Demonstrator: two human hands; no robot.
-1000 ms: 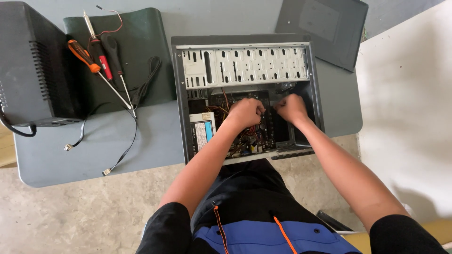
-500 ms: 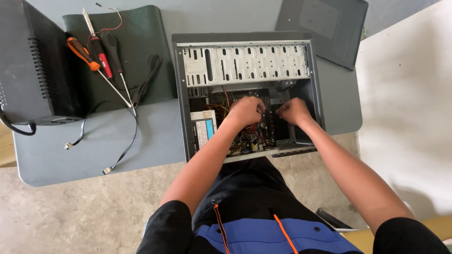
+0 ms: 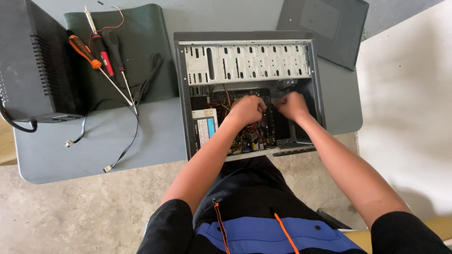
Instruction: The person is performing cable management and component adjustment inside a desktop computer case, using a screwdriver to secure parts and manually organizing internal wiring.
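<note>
Computer case [image 3: 247, 61], the grey steel tower lying on its side with the panel off, sits in the middle of the grey counter [image 3: 141, 141] right in front of the person. My guess is it's stiff and fairly heavy as a whole, with thin sheet-metal edges that can nick you, so you'd grab it by the outer frame, while the stuff inside is the fragile part and wants a light touch. Going left to right: a black box-shaped unit [image 3: 33, 61] stands at the far left with a cable looping off it, then a dark green mat [image 3: 141, 47] carrying an orange-handled screwdriver [image 3: 84, 49], a red-handled one [image 3: 101, 51], a black-handled one and a soldering iron, with thin black leads [image 3: 117, 141] trailing onto the counter. Inside the case there's the power supply [image 3: 203, 129] at the left wall and a bundle of red and yellow wires [image 3: 221, 106] that's kinda in the way. The left hand [image 3: 247, 109] is curled down into those wires, fingers bunched, but I can't tell what it's pinching. The right hand [image 3: 292, 106] is just beside it, closed in a loose fist over something deep in the case, also hidden. The removed side panel [image 3: 325, 23] lies at the far right corner.
</note>
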